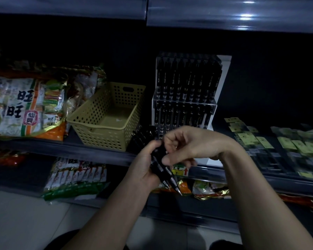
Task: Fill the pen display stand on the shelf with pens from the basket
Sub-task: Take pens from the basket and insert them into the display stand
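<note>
A person stocking a dim shop shelf grips a bundle of black pens (160, 166) in the left hand (143, 164), fingers curled round the barrels. The silver tips point down and toward the right, and the clip ends fan out above the fist. The right hand (188, 144) comes in from the right with its fingers curled. Its thumb and forefinger pinch at the same bundle just above the left hand's grip, though motion blur hides exactly which pen they have hold of.

Both hands are in front of the shelf edge (76, 150), just below the pen display stand (212, 105). The stand is a clear two-tier holder with a white backing, upright on the shelf. Rows of black pens (184, 78) stand upright in its upper tier, and more show behind the clear front of the lower tier.

Just left of the stand, and close beside it, sits the tan perforated basket (90, 130). Its long side is turned at an angle, and its inner floor catches the light.

Large snack bags (25, 105) printed with Chinese characters lie to the left of the basket. Flat packets with yellow-green labels (282, 147) are spread across the shelf to the right of the stand. More snack packs (76, 177) lie on the shelf below, and pale floor tiles (25, 222) show at the lower left.
</note>
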Motion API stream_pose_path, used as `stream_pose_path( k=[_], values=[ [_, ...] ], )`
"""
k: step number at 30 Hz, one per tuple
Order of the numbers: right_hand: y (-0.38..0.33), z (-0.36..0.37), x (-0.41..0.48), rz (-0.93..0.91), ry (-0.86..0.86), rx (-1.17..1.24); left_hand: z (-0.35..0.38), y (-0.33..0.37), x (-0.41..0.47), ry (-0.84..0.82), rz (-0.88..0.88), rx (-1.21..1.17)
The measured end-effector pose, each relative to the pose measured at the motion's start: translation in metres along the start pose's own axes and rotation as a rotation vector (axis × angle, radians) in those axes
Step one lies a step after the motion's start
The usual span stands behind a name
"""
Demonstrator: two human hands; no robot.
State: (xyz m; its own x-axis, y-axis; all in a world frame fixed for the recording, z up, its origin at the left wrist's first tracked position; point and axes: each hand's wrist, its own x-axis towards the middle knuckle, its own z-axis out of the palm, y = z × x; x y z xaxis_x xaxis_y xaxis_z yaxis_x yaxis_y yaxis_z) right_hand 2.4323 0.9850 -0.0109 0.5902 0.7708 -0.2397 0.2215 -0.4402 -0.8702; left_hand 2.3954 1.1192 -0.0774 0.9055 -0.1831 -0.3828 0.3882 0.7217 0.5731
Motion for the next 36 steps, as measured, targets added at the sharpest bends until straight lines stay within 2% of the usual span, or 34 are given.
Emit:
stream_pose_path(
  k=[1, 5, 7, 9, 13, 17, 23, 28, 36],
  values=[
    [0.000, -0.002, 0.000, -0.008, 0.065, 0.007, 0.000, -0.001, 0.000, 0.010, -0.005, 0.016],
    [0.008, -0.002, 0.010, -0.145, 0.543, 0.097, 0.000, -0.006, -0.004, -0.024, -0.005, 0.268],
    [0.012, 0.002, 0.019, -0.135, 0.657, 0.064, 0.001, -0.007, -0.007, -0.057, -0.003, 0.411],
    [0.015, 0.002, 0.023, -0.083, 0.676, 0.040, 0.001, -0.006, -0.011, -0.100, -0.012, 0.489],
    [0.016, -0.004, 0.017, 0.003, 0.543, 0.074, -0.004, 0.003, -0.015, -0.156, -0.034, 0.610],
    [0.017, -0.010, 0.010, -0.025, 0.488, 0.077, -0.007, 0.010, -0.019, -0.216, -0.068, 0.746],
    [0.016, -0.009, 0.005, -0.076, 0.373, 0.088, -0.010, 0.015, -0.021, -0.293, -0.098, 0.808],
    [0.019, -0.005, 0.012, -0.085, 0.519, 0.168, -0.010, 0.016, -0.019, -0.292, -0.082, 0.789],
    [0.013, -0.005, 0.017, -0.162, 0.938, 0.250, -0.016, 0.018, -0.016, -0.219, -0.111, 0.712]
  ],
)
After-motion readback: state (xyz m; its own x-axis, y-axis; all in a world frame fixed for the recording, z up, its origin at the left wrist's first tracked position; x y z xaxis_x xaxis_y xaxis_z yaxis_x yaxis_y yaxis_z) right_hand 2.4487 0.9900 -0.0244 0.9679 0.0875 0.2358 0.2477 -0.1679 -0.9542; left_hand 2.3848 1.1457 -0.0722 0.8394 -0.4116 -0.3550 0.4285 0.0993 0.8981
